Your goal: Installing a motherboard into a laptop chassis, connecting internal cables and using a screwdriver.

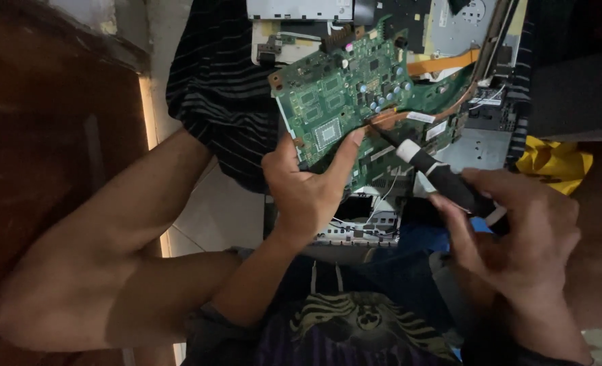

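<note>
Your left hand (307, 186) grips the lower edge of a green board (345, 91), thumb on its left rim and forefinger stretched up across its face, so the fingers are clamped on the board. The board is tilted, its upper end raised toward the top of the view, and it hovers over an opened device (450, 129) whose metal chassis and black parts show behind and to the right. An orange ribbon cable (443, 64) runs across that chassis near the top, just past the board's upper right corner.

Your right hand (518, 237) is closed around a screwdriver (443, 177) with a black handle and a white collar. Its shaft points up and left, and the tip sits at the board's right side, close beside your left forefinger's end; whether the tip touches the board or something behind it you cannot tell from here.

A dark striped cloth (219, 81) lies under the device at the left. A yellow cloth (552, 163) lies at the right, just above your right hand. Pale floor tile (212, 213) shows between your left forearm and the striped cloth
</note>
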